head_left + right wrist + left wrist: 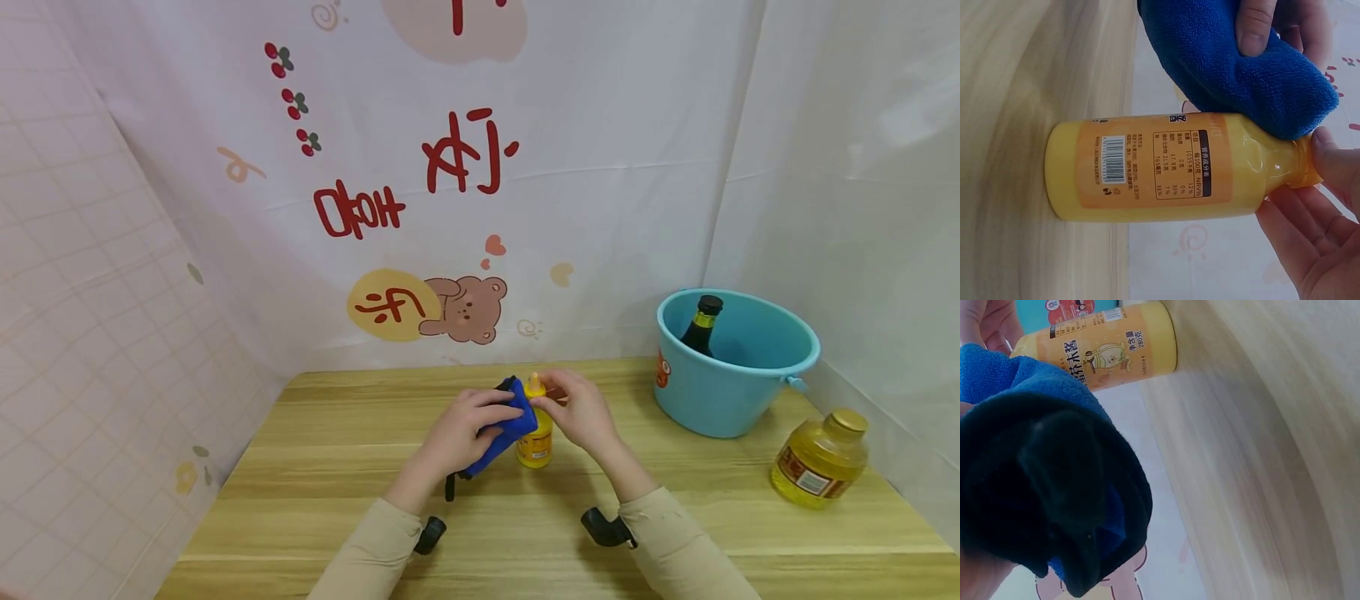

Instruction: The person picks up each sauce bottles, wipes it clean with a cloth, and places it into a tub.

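A yellow squeeze bottle (1166, 169) with an orange label stands upright on the wooden table. My right hand (581, 408) pinches it at the neck, just under the pointed cap (534, 383), with thumb and fingers. My left hand (461, 429) grips a folded blue cloth (1241, 69) with black edging. In the right wrist view the cloth lies against the bottle's shoulder and neck, with the left thumb pressed on top of it. The cloth's dark end (1066, 481) fills much of the left wrist view and covers the bottle's upper part there.
To the right stands a light blue bucket (720, 400) with a dark bottle (701, 327) leaning inside. A squat jar of yellow oil (821, 458) sits in front of it near the table's right side. A printed white curtain (600, 208) hangs behind the wooden table (337, 467).
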`<state>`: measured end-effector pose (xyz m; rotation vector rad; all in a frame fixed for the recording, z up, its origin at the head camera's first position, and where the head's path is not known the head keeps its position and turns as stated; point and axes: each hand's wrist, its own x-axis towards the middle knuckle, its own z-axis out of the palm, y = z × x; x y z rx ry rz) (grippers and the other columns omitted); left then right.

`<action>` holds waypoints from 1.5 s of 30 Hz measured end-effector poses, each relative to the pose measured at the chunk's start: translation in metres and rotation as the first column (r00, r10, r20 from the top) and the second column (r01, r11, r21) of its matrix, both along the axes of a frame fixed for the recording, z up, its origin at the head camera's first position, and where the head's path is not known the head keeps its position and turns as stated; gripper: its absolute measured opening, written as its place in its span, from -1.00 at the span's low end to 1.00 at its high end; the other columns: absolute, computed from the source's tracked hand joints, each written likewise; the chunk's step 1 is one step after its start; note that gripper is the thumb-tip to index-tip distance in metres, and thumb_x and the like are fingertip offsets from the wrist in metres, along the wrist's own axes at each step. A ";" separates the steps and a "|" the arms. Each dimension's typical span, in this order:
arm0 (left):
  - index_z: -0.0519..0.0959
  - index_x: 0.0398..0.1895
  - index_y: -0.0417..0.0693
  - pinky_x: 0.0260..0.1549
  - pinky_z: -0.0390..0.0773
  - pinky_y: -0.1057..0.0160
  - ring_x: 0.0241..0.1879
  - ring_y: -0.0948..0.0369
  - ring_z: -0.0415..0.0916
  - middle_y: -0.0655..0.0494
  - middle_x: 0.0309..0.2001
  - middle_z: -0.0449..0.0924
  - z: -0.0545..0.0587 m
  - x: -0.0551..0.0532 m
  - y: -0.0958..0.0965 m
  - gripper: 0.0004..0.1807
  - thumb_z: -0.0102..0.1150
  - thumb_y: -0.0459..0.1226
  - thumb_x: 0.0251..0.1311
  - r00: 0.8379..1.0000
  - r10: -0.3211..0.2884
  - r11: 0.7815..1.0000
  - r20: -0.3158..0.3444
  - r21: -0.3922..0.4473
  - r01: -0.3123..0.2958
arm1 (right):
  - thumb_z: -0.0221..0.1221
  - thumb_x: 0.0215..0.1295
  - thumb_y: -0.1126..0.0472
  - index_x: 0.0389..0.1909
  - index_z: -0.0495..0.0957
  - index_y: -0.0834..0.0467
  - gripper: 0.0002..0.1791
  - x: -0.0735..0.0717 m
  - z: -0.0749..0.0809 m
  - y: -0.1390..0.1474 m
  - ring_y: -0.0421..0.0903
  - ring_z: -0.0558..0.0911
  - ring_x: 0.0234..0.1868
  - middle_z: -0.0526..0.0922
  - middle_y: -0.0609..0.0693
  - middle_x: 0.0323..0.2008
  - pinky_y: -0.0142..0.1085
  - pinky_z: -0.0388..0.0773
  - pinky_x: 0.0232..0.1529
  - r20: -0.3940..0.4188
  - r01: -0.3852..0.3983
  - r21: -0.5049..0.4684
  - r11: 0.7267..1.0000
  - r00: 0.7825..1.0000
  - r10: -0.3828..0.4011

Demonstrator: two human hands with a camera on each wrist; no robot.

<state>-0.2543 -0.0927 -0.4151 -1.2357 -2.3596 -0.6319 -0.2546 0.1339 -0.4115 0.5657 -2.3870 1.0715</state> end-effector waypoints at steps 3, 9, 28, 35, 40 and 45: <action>0.70 0.04 0.09 0.11 0.49 0.01 0.16 -0.01 0.48 0.03 0.18 0.57 -0.001 0.000 0.000 -0.62 0.36 -0.42 0.16 1.000 0.005 1.000 0.005 -0.005 -0.005 | 0.41 0.15 0.26 -0.08 0.64 0.21 -0.69 0.000 -0.001 0.000 0.00 0.71 -0.29 0.66 0.08 -0.24 -0.14 0.68 -0.25 0.002 0.003 0.001 1.000 1.000 -0.003; 0.71 0.01 0.09 0.11 0.50 0.00 0.13 -0.01 0.50 0.02 0.15 0.59 -0.004 0.002 -0.004 -0.62 0.37 -0.44 0.14 1.000 0.017 0.999 -0.004 -0.031 -0.017 | 0.40 0.17 0.27 -0.06 0.65 0.22 -0.69 0.000 -0.001 -0.001 0.01 0.72 -0.29 0.66 0.10 -0.21 -0.13 0.68 -0.26 0.009 0.016 0.004 1.000 1.000 -0.016; 0.71 0.03 0.07 0.12 0.47 0.01 0.12 0.04 0.51 0.04 0.13 0.60 -0.032 0.005 -0.010 -0.64 0.33 -0.43 0.18 0.992 -0.001 0.971 0.129 -0.236 0.031 | 0.40 0.17 0.27 -0.07 0.63 0.21 -0.70 0.000 -0.003 -0.002 0.01 0.72 -0.31 0.66 0.08 -0.23 -0.13 0.67 -0.27 -0.015 0.017 0.016 1.000 1.000 -0.017; 0.72 0.03 0.11 0.03 0.52 0.13 0.03 0.07 0.53 0.07 0.09 0.63 -0.036 0.003 -0.005 -0.65 0.34 -0.39 0.19 0.996 0.016 0.936 0.089 -0.351 0.017 | 0.40 0.17 0.28 -0.07 0.63 0.23 -0.69 0.000 -0.001 -0.004 0.01 0.72 -0.31 0.67 0.09 -0.22 -0.13 0.68 -0.27 -0.022 0.005 0.007 1.000 1.000 -0.005; 0.73 0.00 0.12 0.02 0.50 0.15 0.04 0.12 0.55 0.10 0.06 0.65 -0.031 0.003 0.002 -0.68 0.34 -0.37 0.20 0.996 0.034 0.912 0.086 -0.411 0.004 | 0.40 0.17 0.28 -0.06 0.63 0.23 -0.68 0.001 0.000 -0.003 0.01 0.72 -0.31 0.66 0.08 -0.22 -0.14 0.67 -0.27 -0.011 0.006 0.000 1.000 1.000 -0.006; 0.73 0.01 0.19 -0.02 0.46 0.23 0.05 0.23 0.54 0.20 0.04 0.65 -0.029 0.006 0.007 -0.66 0.34 -0.36 0.20 0.994 0.071 0.874 0.078 -0.484 -0.024 | 0.40 0.16 0.28 -0.06 0.63 0.22 -0.69 0.000 -0.003 -0.002 -0.01 0.71 -0.30 0.66 0.07 -0.21 -0.14 0.67 -0.26 -0.014 0.016 0.005 1.000 1.000 -0.016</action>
